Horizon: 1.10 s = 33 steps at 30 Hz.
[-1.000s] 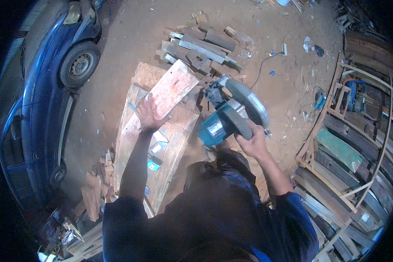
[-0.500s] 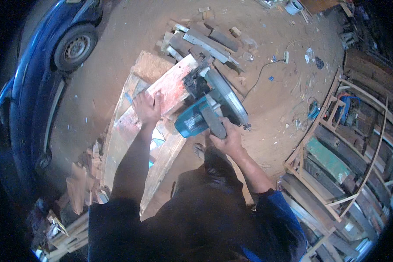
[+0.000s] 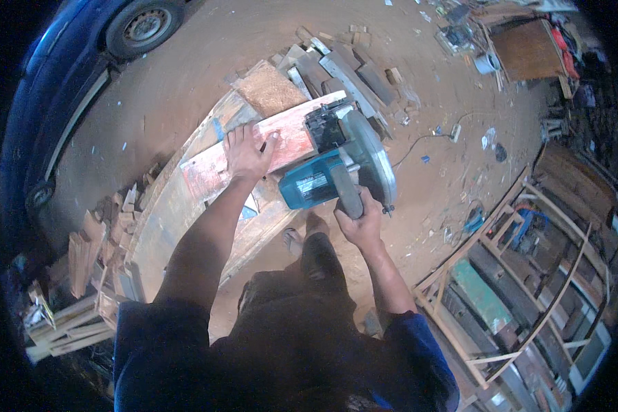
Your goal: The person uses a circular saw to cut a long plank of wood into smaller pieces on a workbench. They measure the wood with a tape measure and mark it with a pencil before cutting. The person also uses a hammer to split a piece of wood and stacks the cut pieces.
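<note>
My left hand (image 3: 247, 154) lies with fingers spread on a pink-stained wooden board (image 3: 288, 145), which rests across a weathered wooden work surface (image 3: 158, 220) with a chipboard piece (image 3: 268, 86) at its far end. My right hand (image 3: 360, 220) is closed round the dark handle of a teal circular saw (image 3: 305, 182). The saw's black base and metal guard sit over the board's right end; the blade's edge is hidden from view.
A blue car (image 3: 38, 96) stands at upper left. Offcut piles (image 3: 347, 82) lie beyond the board and at lower left (image 3: 82, 275). A cord runs over the dirt floor to a socket strip (image 3: 455, 134). Timber frames (image 3: 481, 288) and planks fill the right; my sandalled foot (image 3: 292, 240) shows below.
The saw has moved left onto the board's right end, with my right hand still on it. The board now lies flatter across the view; the whole scene has shifted as my head turned.
</note>
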Tool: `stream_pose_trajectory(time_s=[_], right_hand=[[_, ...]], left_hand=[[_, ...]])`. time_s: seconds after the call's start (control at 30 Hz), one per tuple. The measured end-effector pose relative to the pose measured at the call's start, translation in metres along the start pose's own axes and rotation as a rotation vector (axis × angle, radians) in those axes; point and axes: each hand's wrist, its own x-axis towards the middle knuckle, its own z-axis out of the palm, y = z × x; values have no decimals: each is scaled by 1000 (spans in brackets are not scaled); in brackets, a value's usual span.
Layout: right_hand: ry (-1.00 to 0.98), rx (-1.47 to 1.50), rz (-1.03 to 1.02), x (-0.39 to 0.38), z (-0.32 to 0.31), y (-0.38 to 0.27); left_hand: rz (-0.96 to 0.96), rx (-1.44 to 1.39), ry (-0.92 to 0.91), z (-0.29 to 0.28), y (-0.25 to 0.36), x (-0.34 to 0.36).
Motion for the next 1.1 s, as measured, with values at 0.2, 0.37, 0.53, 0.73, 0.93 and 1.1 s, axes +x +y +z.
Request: stream_pose_trajectory(time_s=[0.2,0.37,0.53,0.73,0.93,1.1], right_hand=[[-51,-7,53,8,6,-5],[-24,-9,9,19,11,-13],[-38,0,2,31,15,-19],[-40,16,12,40,19,-22],[-45,46,17,48,24,-20],[-36,49,14,58,27,-28]], left_hand=[[8,16,-16,-4,-1,-1],[36,13,10,-5,0,-2],[-29,6,-49,2,-7,-2],[21,30,-21,5,-9,0],[25,55,-16,5,-11,0],[5,14,-92,1,-9,-1]])
